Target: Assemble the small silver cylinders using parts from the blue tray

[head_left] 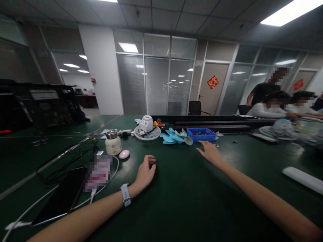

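Note:
My left hand (145, 172), with a pale watch on its wrist, rests at the green tabletop, fingers loosely bent, thumb apart and nothing in it. A pink egg-shaped object (124, 154) and a cream flask (113, 144) with a metal lid are nearest to it. Further right, my right hand (210, 153) reaches forward with its fingers spread and empty. Just beyond those fingertips stands a blue plastic tray (201, 138) with small parts inside. Light blue fan blades (172, 137) lie left of the tray. Behind them sits a white fan housing on a round grille (148, 135).
A black tablet (63, 195), a phone (99, 173) and white cables lie at left. Dark metal profiles (217, 128) stretch along the back. A white bar (304, 178) lies at right. Several people are at the far right, near more fan parts (282, 129).

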Demonstrator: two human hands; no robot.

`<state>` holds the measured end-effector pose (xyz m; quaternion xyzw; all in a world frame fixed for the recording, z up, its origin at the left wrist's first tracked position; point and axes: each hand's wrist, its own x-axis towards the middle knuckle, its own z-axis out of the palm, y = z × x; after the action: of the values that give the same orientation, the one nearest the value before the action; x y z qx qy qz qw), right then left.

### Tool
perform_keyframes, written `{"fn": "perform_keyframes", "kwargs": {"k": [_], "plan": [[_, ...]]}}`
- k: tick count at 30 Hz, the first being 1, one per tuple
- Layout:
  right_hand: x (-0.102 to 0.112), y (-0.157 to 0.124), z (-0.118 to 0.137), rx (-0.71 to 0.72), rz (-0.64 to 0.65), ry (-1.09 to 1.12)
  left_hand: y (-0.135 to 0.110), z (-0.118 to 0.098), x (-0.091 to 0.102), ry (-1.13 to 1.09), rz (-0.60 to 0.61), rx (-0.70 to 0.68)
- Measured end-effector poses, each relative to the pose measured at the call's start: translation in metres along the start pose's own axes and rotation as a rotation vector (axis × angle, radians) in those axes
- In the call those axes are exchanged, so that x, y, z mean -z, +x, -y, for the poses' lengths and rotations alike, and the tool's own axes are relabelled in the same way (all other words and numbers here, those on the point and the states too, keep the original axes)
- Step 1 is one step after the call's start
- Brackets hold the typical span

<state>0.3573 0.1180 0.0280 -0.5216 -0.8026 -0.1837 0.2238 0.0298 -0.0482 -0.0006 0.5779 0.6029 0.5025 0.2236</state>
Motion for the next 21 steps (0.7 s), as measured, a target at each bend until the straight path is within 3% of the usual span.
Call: {"fn": "perform_keyframes", "kwargs": {"k": [3, 6, 9, 13, 16, 21], "plan": [[-0.004, 0.004, -0.003, -0.035, 0.024, 0.103, -0.001, -0.001, 0.001, 0.008, 0.004, 0.000], [0.010, -0.006, 0.011, 0.038, -0.012, 0.329, -0.002, -0.003, 0.002, 0.009, 0.018, -0.006], [0.036, -0.026, 0.057, 0.202, 0.041, 0.603, -0.006, -0.010, 0.003, 0.023, 0.032, -0.056], [0.056, -0.047, 0.125, 0.381, 0.138, 0.855, -0.013, -0.026, 0.001, 0.060, 0.038, -0.231], [0.053, -0.054, 0.148, 0.386, 0.120, 0.920, -0.016, -0.031, -0.002, 0.071, 0.051, -0.302], [0.037, -0.060, 0.149, 0.413, 0.036, 0.891, -0.019, -0.034, -0.004, 0.118, 0.172, -0.395]]}}
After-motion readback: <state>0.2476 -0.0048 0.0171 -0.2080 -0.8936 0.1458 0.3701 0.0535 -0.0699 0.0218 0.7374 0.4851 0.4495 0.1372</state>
